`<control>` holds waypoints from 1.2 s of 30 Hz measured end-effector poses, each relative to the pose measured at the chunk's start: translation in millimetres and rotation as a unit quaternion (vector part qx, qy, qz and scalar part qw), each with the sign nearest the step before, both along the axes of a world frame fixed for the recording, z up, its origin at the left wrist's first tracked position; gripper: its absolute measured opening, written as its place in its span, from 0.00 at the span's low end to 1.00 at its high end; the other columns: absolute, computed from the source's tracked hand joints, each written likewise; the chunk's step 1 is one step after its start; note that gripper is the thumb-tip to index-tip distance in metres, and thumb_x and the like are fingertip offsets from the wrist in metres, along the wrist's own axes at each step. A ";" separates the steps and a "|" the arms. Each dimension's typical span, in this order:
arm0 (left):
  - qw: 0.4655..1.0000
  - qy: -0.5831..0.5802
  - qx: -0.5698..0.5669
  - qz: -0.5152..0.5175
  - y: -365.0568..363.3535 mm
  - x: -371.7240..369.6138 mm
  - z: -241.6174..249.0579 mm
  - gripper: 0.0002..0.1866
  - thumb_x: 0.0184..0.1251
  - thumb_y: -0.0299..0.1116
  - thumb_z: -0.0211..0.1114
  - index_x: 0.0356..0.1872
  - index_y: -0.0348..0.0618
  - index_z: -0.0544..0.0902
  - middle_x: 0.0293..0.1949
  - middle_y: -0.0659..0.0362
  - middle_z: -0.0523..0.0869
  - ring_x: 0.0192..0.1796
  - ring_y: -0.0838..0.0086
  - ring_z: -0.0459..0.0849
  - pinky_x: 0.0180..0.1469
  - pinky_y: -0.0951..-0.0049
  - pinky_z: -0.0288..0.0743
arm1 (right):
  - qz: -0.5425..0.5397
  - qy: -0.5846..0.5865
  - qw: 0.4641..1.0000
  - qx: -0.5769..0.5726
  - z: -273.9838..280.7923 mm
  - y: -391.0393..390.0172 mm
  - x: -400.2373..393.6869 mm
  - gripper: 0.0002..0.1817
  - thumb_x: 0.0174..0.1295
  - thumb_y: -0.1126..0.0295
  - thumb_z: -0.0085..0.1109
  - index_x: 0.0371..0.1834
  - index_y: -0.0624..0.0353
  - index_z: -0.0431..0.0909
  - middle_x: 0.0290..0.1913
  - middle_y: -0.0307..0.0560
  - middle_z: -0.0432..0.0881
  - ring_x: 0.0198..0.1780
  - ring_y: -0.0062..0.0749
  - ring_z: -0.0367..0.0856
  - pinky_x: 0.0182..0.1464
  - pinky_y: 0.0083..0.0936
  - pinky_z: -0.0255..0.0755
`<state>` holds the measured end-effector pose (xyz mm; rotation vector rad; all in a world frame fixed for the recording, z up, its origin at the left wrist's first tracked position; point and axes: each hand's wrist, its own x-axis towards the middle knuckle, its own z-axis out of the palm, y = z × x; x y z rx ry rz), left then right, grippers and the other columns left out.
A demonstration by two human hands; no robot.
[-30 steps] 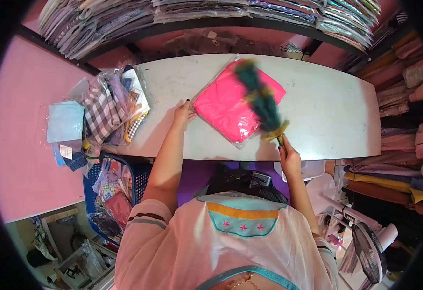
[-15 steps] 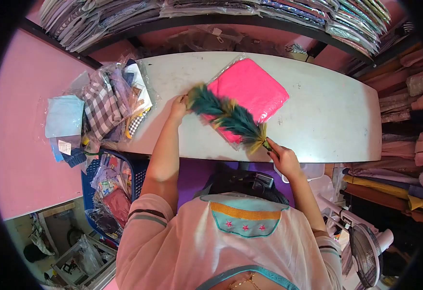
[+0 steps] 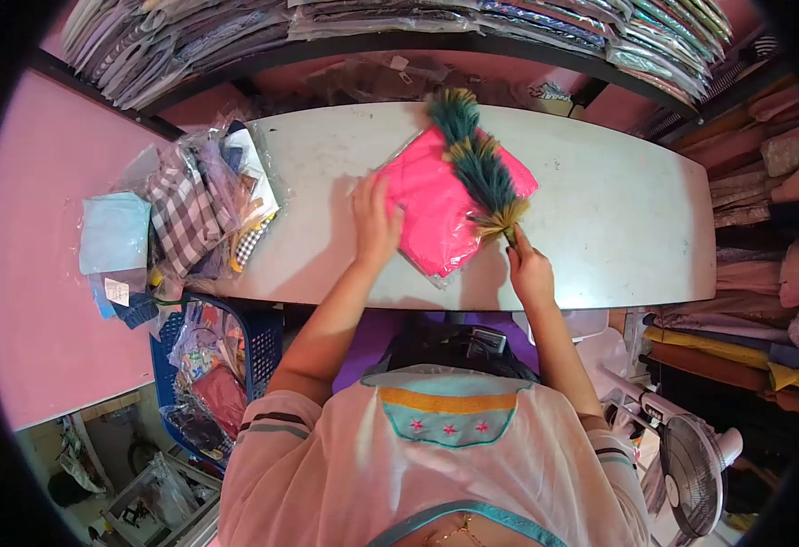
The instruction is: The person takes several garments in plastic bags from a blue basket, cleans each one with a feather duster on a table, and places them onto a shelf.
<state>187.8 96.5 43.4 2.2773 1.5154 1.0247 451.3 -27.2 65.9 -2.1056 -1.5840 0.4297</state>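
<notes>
The pink packet (image 3: 431,205) lies near the middle of the counter (image 3: 623,201), turned so that one corner points toward your front edge and another toward the back. It looks like folded cloth in clear plastic, so you can judge it light and soft, with a slick film that could slide or crinkle; nothing about it looks fragile. A side edge, pinched with the folds inside, should give you a better hold than the loose film at the front corner.

Your left hand (image 3: 377,228) is at the packet's left side, fingers loosely extended and partly spread, not closed around it; you can't tell how firmly they touch. Your right hand (image 3: 533,276) has its fingers wrapped around the handle of the feather duster (image 3: 486,178), near the front edge. Its feathers run across the packet's right part and past its back corner, covering that part from a grasp from above. They look soft and bendy.

Farther left, bagged clothes (image 3: 185,205) crowd the counter's left end, with a blue basket (image 3: 263,346) below the front edge. Behind, a black shelf (image 3: 372,41) of packed garments limits reach over the back edge. Clothes (image 3: 769,264) line the right end, and a fan (image 3: 691,474) stands to your right.
</notes>
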 end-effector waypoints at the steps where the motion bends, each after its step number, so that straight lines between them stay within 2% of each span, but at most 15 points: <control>1: 0.998 0.042 -0.037 -0.004 -11.1 12.7 0.4 0.34 0.60 0.36 0.61 0.67 0.40 0.58 0.67 0.42 0.57 0.70 0.48 0.52 0.69 0.47 0.45 | 0.054 0.013 0.998 0.003 1.1 2.3 0.1 0.25 0.58 0.67 0.57 0.62 0.44 0.70 0.29 0.57 0.80 0.30 0.55 0.80 0.33 0.46 0.73; 4: 0.986 0.119 -0.116 -0.019 -28.1 29.5 -6.1 0.41 0.60 0.42 0.62 0.70 0.42 0.52 0.71 0.42 0.49 0.73 0.47 0.45 0.70 0.44 0.41 | 0.180 0.000 0.983 -0.022 15.1 5.0 1.6 0.25 0.58 0.69 0.57 0.61 0.46 0.70 0.29 0.60 0.80 0.30 0.56 0.79 0.33 0.47 0.72; 8: 0.987 0.091 -0.126 -0.036 -27.8 22.4 -29.7 0.43 0.61 0.44 0.61 0.71 0.42 0.48 0.72 0.42 0.45 0.73 0.46 0.42 0.70 0.42 0.38 | 0.012 -0.059 0.998 -0.016 -1.2 22.5 25.7 0.26 0.59 0.66 0.54 0.63 0.47 0.67 0.27 0.60 0.79 0.29 0.56 0.80 0.32 0.48 0.73; 11: 0.995 0.007 -0.093 -0.028 -23.3 13.1 -30.1 0.39 0.63 0.41 0.59 0.70 0.39 0.51 0.71 0.41 0.47 0.73 0.45 0.44 0.70 0.44 0.38 | -0.008 -0.025 1.000 0.013 -5.2 19.8 31.4 0.25 0.59 0.67 0.54 0.63 0.48 0.67 0.27 0.60 0.79 0.29 0.55 0.80 0.32 0.48 0.73; 15: 0.997 -0.067 -0.027 0.012 -26.6 4.2 -16.3 0.33 0.65 0.42 0.55 0.67 0.38 0.58 0.70 0.42 0.51 0.72 0.43 0.47 0.70 0.46 0.40 | 0.195 0.014 0.981 -0.012 -6.4 -36.3 13.2 0.28 0.59 0.66 0.54 0.65 0.43 0.65 0.28 0.58 0.79 0.28 0.56 0.79 0.32 0.48 0.74; 17: 0.999 -0.039 0.007 -0.015 -33.2 5.2 -6.2 0.32 0.66 0.43 0.54 0.67 0.38 0.60 0.70 0.42 0.52 0.72 0.43 0.47 0.70 0.46 0.40 | 0.117 0.000 0.993 -0.007 -25.4 -59.6 19.2 0.28 0.60 0.66 0.54 0.66 0.43 0.64 0.28 0.58 0.79 0.29 0.56 0.79 0.31 0.48 0.73; 18: 0.999 -0.008 -0.022 -0.037 -39.6 8.4 -10.8 0.30 0.64 0.43 0.57 0.65 0.43 0.65 0.69 0.43 0.54 0.72 0.46 0.48 0.70 0.44 0.40 | 0.079 -0.007 0.997 -0.004 -34.9 -65.7 27.1 0.28 0.60 0.65 0.53 0.67 0.43 0.64 0.29 0.58 0.79 0.29 0.56 0.79 0.31 0.48 0.73; 21: 0.971 0.139 -0.088 -0.171 -60.7 32.0 7.8 0.32 0.58 0.41 0.63 0.65 0.48 0.66 0.70 0.47 0.55 0.73 0.51 0.48 0.69 0.41 0.38 | -0.106 -0.020 0.994 0.018 -53.0 -77.5 63.1 0.28 0.62 0.64 0.52 0.68 0.43 0.62 0.29 0.59 0.79 0.29 0.56 0.79 0.30 0.48 0.73; 23: 0.959 0.179 -0.093 -0.199 -74.3 41.9 3.4 0.32 0.55 0.43 0.65 0.63 0.51 0.69 0.70 0.51 0.57 0.73 0.54 0.49 0.68 0.36 0.38 | -0.207 -0.043 0.977 -0.039 -46.1 -79.2 88.1 0.28 0.63 0.67 0.51 0.68 0.46 0.62 0.31 0.62 0.80 0.32 0.58 0.79 0.33 0.46 0.71; 24: 0.952 0.198 -0.096 -0.212 -77.7 45.6 0.0 0.33 0.53 0.43 0.67 0.62 0.52 0.70 0.69 0.52 0.58 0.73 0.55 0.49 0.67 0.34 0.38 | -0.220 -0.068 0.973 -0.009 -46.5 -81.0 103.4 0.28 0.63 0.66 0.51 0.68 0.47 0.61 0.29 0.62 0.80 0.30 0.58 0.79 0.31 0.46 0.70; 27: 0.949 0.211 -0.075 -0.220 -69.7 32.8 -8.3 0.31 0.52 0.41 0.67 0.61 0.57 0.72 0.70 0.57 0.59 0.73 0.58 0.50 0.66 0.32 0.36 | -0.296 -0.123 0.941 -0.110 -23.4 -70.7 128.9 0.29 0.60 0.66 0.55 0.67 0.53 0.63 0.46 0.57 0.77 0.47 0.53 0.77 0.44 0.44 0.73; 30: 0.925 0.279 -0.092 -0.240 -44.5 -6.2 -0.6 0.29 0.52 0.37 0.67 0.60 0.61 0.74 0.70 0.57 0.59 0.72 0.53 0.50 0.67 0.34 0.36 | -0.194 -0.280 0.927 0.155 -16.0 -44.7 132.8 0.29 0.53 0.71 0.61 0.62 0.58 0.68 0.53 0.55 0.74 0.55 0.52 0.70 0.55 0.43 0.67; 31: 0.928 0.313 -0.074 -0.187 -38.9 -20.8 2.7 0.29 0.52 0.36 0.66 0.60 0.63 0.74 0.70 0.58 0.59 0.73 0.53 0.50 0.67 0.34 0.36 | -0.120 -0.203 0.953 0.189 -9.2 -28.7 127.0 0.28 0.47 0.74 0.64 0.56 0.59 0.72 0.52 0.54 0.75 0.55 0.51 0.69 0.60 0.44 0.62; 34: 0.938 0.347 -0.013 0.010 -21.4 -71.3 -12.1 0.29 0.54 0.30 0.64 0.60 0.65 0.73 0.70 0.56 0.59 0.73 0.50 0.49 0.68 0.35 0.38 | 0.091 -0.071 0.973 0.198 5.7 18.9 70.3 0.25 0.49 0.75 0.59 0.54 0.59 0.73 0.53 0.53 0.74 0.58 0.52 0.68 0.61 0.43 0.62; 36: 0.974 0.200 -0.042 0.099 -24.6 -72.2 -0.4 0.28 0.56 0.28 0.62 0.61 0.62 0.73 0.70 0.53 0.58 0.73 0.49 0.49 0.69 0.39 0.39 | 0.173 -0.080 0.960 0.206 -7.6 41.4 38.5 0.24 0.49 0.76 0.59 0.53 0.57 0.75 0.51 0.54 0.76 0.56 0.49 0.70 0.59 0.40 0.64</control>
